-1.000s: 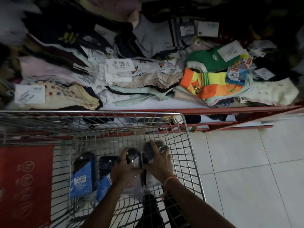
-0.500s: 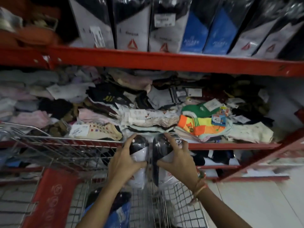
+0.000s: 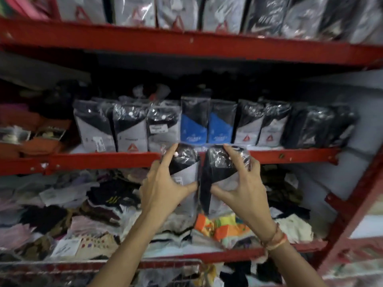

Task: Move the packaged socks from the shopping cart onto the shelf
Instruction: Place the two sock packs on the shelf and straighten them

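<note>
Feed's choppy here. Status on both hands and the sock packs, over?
Left hand gripping one sock pack, right hand gripping the other. Both raised at the middle shelf edge, not yet on it. Row of packs already fills the shelf behind.

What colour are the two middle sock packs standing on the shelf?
Blue below, black on top: the two middle packs, seen in the head view.

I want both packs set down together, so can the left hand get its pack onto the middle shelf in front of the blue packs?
Probably yes. The left hand already holds its sock pack at the middle shelf edge, just below the blue packs, with nothing between. Only a narrow bare strip shows in front of that row.
</note>
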